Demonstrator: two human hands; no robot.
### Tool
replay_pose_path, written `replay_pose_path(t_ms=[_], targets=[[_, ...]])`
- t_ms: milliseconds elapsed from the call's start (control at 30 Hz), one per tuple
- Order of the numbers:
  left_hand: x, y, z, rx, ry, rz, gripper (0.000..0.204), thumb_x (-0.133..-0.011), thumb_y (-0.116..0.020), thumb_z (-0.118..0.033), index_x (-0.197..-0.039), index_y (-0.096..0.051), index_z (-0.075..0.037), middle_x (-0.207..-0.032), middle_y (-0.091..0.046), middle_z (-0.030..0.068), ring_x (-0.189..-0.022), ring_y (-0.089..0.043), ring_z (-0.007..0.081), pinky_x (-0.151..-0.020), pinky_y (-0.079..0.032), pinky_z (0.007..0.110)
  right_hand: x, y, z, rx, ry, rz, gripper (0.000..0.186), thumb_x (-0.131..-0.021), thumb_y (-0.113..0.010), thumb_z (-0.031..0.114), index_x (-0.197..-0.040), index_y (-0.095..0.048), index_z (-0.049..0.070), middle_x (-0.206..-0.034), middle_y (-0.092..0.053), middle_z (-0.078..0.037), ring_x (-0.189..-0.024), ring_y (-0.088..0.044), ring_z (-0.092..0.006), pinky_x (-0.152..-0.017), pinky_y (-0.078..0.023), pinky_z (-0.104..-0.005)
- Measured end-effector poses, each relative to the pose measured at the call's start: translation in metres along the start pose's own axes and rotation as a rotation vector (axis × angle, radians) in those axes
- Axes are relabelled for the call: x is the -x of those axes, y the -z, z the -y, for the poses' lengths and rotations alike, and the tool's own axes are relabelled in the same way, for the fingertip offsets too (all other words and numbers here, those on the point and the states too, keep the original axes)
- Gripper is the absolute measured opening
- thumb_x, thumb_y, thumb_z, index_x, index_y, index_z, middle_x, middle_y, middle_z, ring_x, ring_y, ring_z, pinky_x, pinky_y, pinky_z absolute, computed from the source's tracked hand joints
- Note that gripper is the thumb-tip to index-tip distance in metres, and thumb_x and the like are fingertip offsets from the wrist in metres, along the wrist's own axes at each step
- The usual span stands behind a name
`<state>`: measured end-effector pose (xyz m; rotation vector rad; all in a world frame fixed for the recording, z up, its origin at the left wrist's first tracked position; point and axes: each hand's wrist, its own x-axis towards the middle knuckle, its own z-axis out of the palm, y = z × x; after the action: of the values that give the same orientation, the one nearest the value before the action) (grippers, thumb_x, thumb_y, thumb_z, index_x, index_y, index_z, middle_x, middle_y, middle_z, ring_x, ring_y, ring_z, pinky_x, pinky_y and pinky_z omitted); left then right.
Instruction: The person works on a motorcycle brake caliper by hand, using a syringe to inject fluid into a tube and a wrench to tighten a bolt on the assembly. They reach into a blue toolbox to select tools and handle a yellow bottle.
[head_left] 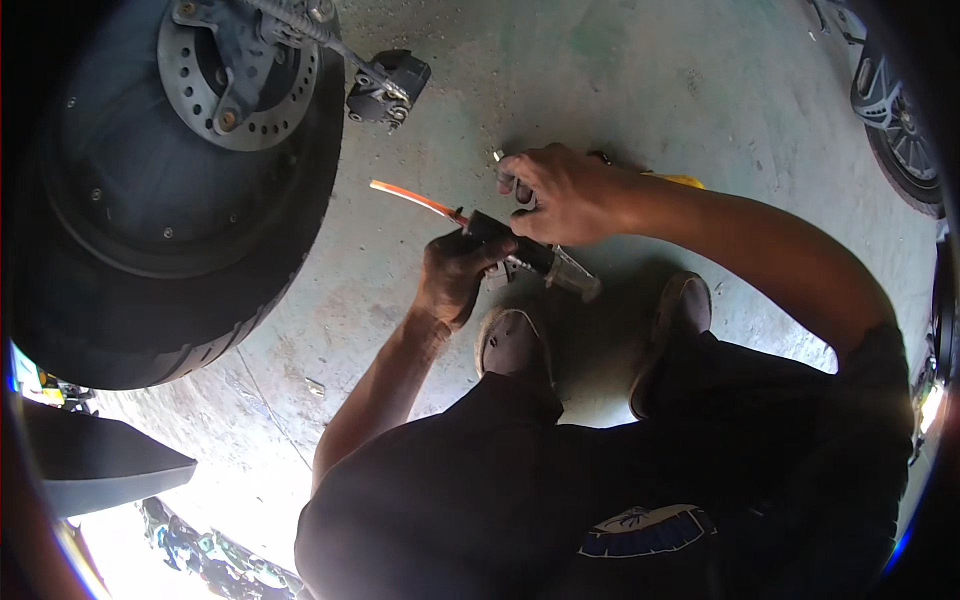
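Note:
My left hand [452,278] is closed around a black tool [500,240] that has a thin orange tube [415,200] sticking out toward the wheel and a pale translucent end [578,283] pointing toward my feet. My right hand [562,195] sits just above it, fingers curled on a small metal piece [503,172] at the tool's upper side. Both hands are low over the green concrete floor [640,80], in front of my two shoes [512,345].
A large motorcycle wheel [150,250] with a drilled brake disc [235,75] fills the upper left. A black brake caliper [388,88] hangs beside it. A yellow object [686,181] lies behind my right forearm. Another wheel [900,135] stands at the far right.

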<state>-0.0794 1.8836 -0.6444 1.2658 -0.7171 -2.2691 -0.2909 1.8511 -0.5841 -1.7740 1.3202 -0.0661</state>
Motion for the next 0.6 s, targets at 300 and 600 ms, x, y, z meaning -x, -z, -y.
replay_pose_path(t_ms=[300, 600], targets=[[-0.017, 0.015, -0.013, 0.076, -0.063, 0.178, 0.017, -0.082, -0.073, -0.004, -0.098, -0.067, -0.002, -0.094, -0.067, 0.0056, -0.087, -0.059, 0.0148, -0.081, -0.043, 0.032, 0.013, -0.017, -0.048, 0.007, 0.070, 0.093, 0.030, -0.079, -0.059, 0.023, -0.098, -0.061, 0.000, -0.089, -0.064, -0.016, -0.086, -0.064, -0.0308, -0.076, -0.047, -0.0381], [-0.024, 0.025, -0.023, 0.118, -0.008, 0.254, 0.039, -0.075, -0.078, 0.001, -0.111, -0.063, 0.006, -0.108, -0.067, 0.0140, -0.104, -0.062, 0.0215, -0.099, -0.045, 0.035, 0.057, -0.011, -0.016, -0.785, -0.431, 0.228, 0.018, -0.075, -0.071, 0.014, -0.087, -0.062, 0.004, -0.082, -0.061, -0.004, -0.077, -0.059, -0.0130, -0.068, -0.045, -0.0293]])
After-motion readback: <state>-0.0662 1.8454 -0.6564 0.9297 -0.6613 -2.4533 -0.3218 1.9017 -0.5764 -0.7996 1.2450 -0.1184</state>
